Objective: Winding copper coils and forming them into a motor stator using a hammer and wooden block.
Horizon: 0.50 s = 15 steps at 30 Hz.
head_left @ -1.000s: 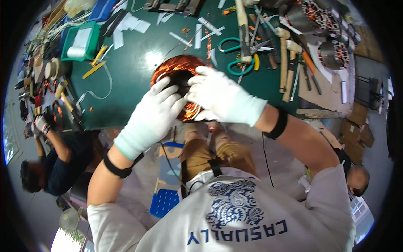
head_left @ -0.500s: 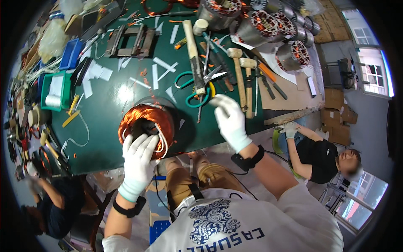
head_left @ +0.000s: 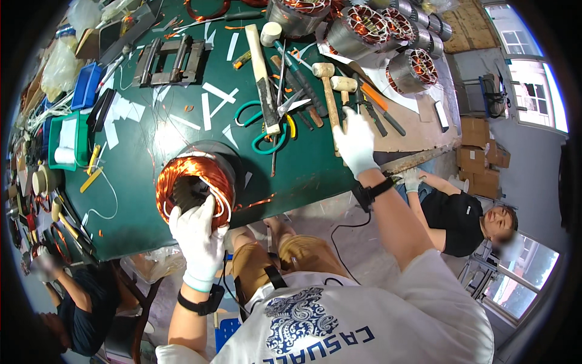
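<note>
A motor stator (head_left: 229, 161) lies near the table's front edge, its copper winding (head_left: 173, 176) facing me and white sleeved leads curving along the right of the bore. My left hand (head_left: 199, 236), in a white glove, is closed over the winding's near rim, with fingertips at the bore. Further right, my gloved right hand (head_left: 357, 145) has come down over the handle of a mallet (head_left: 344, 84); its fingers look extended and partly cover the handle. A second mallet (head_left: 323, 70) lies just left of it, with teal-handled scissors (head_left: 270, 142) beyond.
Several wound stators (head_left: 412, 71) stand at the far right. A metal frame (head_left: 170, 60), white paper strips (head_left: 206, 111) and a green bin (head_left: 68, 142) occupy the left side. Co-workers sit at the right (head_left: 451, 212) and lower left (head_left: 91, 303).
My right hand has moved right and away from me, onto the mallet handle. The left hand has shifted its fingers on the winding's rim. The whole view has slid slightly.
</note>
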Available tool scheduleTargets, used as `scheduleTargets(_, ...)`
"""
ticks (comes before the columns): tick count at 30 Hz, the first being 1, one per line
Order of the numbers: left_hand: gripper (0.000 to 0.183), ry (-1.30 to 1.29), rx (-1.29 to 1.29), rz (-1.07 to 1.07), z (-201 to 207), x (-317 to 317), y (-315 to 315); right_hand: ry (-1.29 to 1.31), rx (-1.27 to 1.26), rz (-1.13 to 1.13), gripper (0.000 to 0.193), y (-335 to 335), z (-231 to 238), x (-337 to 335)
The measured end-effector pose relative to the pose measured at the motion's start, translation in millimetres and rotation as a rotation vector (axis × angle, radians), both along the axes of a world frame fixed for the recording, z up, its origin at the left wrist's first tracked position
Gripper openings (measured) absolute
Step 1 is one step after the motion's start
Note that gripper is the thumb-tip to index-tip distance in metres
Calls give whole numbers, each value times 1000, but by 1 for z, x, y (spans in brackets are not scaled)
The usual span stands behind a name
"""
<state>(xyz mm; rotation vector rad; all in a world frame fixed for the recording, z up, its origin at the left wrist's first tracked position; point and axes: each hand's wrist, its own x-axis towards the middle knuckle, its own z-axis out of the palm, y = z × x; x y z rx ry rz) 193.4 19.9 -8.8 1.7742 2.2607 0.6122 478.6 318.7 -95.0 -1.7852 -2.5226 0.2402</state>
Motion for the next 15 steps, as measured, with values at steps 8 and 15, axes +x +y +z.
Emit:
scheduleTargets(8, 57, -131, 117, 90, 14, 17, 20, 650, -703, -365, 30, 62, 12, 32)
scheduleTargets(15, 34, -383, 114, -101, 24, 11, -53, 483, -1033, -174, 26, -93, 209, -46)
